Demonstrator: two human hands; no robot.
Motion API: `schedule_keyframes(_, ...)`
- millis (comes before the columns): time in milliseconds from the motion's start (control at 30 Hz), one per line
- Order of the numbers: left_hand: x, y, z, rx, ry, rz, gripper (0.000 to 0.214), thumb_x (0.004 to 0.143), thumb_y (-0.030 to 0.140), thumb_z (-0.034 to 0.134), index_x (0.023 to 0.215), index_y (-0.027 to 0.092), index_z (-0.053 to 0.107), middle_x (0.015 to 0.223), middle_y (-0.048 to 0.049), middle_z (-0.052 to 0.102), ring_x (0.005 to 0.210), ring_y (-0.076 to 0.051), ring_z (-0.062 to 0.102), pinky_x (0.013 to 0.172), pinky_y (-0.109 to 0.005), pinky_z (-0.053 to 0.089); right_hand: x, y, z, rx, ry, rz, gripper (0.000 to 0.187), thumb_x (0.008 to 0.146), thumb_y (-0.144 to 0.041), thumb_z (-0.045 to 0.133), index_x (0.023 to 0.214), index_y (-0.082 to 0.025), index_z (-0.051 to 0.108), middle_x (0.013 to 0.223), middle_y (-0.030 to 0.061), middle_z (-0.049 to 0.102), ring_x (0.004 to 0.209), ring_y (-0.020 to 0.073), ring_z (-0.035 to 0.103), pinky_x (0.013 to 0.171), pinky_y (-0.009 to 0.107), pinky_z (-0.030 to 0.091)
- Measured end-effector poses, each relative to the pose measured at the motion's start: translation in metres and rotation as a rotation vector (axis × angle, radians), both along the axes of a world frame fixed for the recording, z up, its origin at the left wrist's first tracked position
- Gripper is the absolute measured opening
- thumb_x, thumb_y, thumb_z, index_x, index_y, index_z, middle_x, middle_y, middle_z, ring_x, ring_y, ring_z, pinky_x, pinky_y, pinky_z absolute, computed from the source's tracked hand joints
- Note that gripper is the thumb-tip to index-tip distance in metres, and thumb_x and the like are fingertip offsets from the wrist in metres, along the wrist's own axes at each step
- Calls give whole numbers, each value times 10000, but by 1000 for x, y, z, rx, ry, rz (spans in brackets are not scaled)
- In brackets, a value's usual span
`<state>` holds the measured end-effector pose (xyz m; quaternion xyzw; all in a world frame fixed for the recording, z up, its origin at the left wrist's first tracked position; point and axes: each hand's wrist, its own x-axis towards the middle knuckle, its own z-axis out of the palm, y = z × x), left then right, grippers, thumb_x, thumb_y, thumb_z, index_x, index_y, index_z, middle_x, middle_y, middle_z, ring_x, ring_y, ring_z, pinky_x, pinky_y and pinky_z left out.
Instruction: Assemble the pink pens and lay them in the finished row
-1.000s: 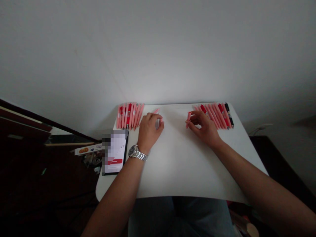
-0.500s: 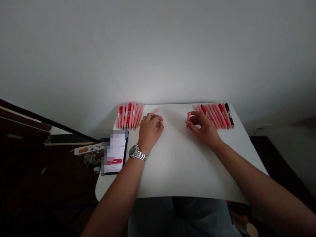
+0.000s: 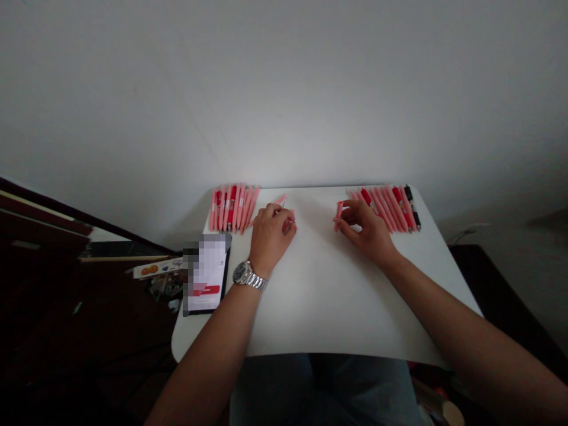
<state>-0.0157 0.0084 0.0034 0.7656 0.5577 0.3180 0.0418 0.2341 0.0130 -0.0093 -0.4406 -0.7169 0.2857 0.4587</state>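
Note:
My left hand, with a metal watch on its wrist, is over the left half of the white table. Its fingers are closed on a small pink pen part, mostly covered by them. A pink pen piece shows just beyond the knuckles; most of it is hidden. My right hand pinches a short pink pen barrel upright between thumb and fingertips. A gap separates the two hands.
Pink and red pens lie in a row at the back left. Another row, ending in a black pen, lies at the back right. A phone or tablet rests at the table's left edge, and a wall rises behind.
My left hand has shifted slightly to the right, its fingers drawn closer around the pink part. My right hand and the barrel have barely moved.

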Motion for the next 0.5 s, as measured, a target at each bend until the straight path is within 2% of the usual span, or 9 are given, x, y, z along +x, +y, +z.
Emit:
schedule_keyframes(267,1,0,-3,25,7,2,61,910,217,666,929,240,718,1076,-76,594,976,-254,559,888,-428,476,0,0,2,2,-13,-4,342,939,-422,661,1198,-235,538,879,37,715,768,183,722,731,340,619)
schedule_keyframes(500,6,-3,1,-15,37,14,98,903,321,704,959,243,727,1106,-73,596,1036,-266,556,946,-439,465,0,1,-2,11,-25,-20,366,936,-448,660,1204,-232,537,883,42,727,768,189,725,734,352,624)
